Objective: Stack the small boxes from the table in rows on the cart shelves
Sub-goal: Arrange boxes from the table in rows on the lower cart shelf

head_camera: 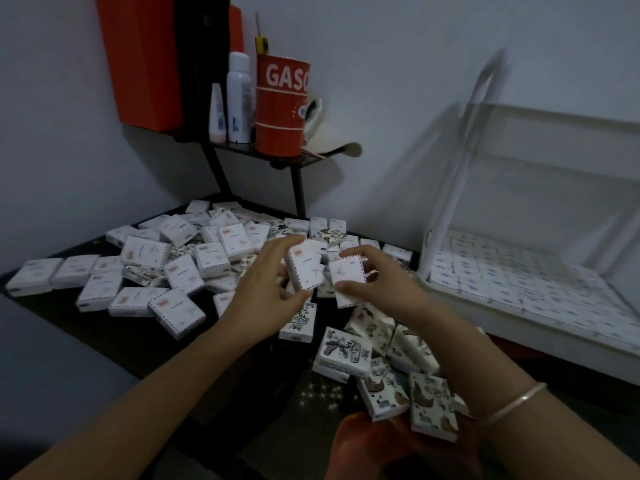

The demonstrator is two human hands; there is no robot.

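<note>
The person's left grip [266, 285] pinches one small white cardboard box [306, 268], with the fingers on its top edge and the thumb on its bottom edge. The right grip [377, 282] holds a second small white box [348, 275] the same way. Both boxes are up in the air, very near each other, just above the big messy pile of small boxes [145, 265] on the dark tabletop [145, 344]. Some boxes in the pile have little pictures on them.

The white cart [519, 320] stands to the right of the tabletop. Its shelf [519, 271] already has neat rows of boxes lying flat.

These boxes look light and thin. They seem stiff enough to keep their shape, but a hard squeeze could dent them. The sides look smooth, so a box might slip. The best place to hold one is probably across its two narrow edges, thumb on one and fingers on the other. That way it can be laid flat in a row.
</note>
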